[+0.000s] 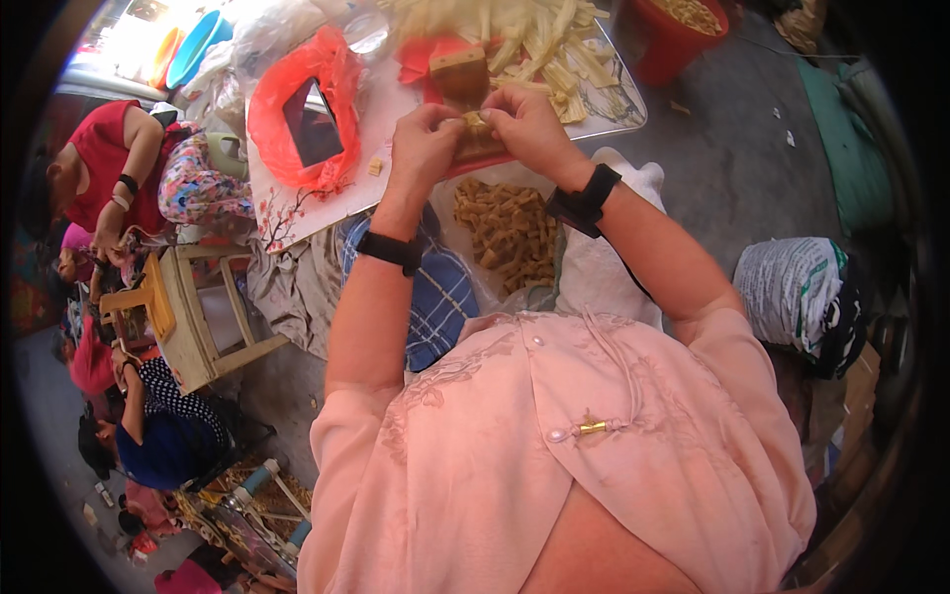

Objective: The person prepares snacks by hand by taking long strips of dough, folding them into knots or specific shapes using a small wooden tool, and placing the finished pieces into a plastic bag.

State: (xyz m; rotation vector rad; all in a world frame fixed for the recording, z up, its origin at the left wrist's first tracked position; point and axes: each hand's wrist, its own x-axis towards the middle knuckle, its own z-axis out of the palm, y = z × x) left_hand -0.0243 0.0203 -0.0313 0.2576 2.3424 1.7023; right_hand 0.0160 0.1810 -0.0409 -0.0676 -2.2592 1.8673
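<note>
At the table's near edge, my left hand and my right hand meet with fingertips closed in a pinch. Between them is a small yellowish folded piece, partly covered by my fingers. Just beyond stands a brown wooden block on something red. A heap of pale yellow flat strips lies on the far right of the table. Below my hands, a clear plastic bag holds many small brown folded pieces. One small tan piece lies left of my left hand.
On the white table, a red plastic bag surrounds a dark phone. A red bucket stands at the far right. To the left are a wooden stool and several seated people working. A white sack sits on the right.
</note>
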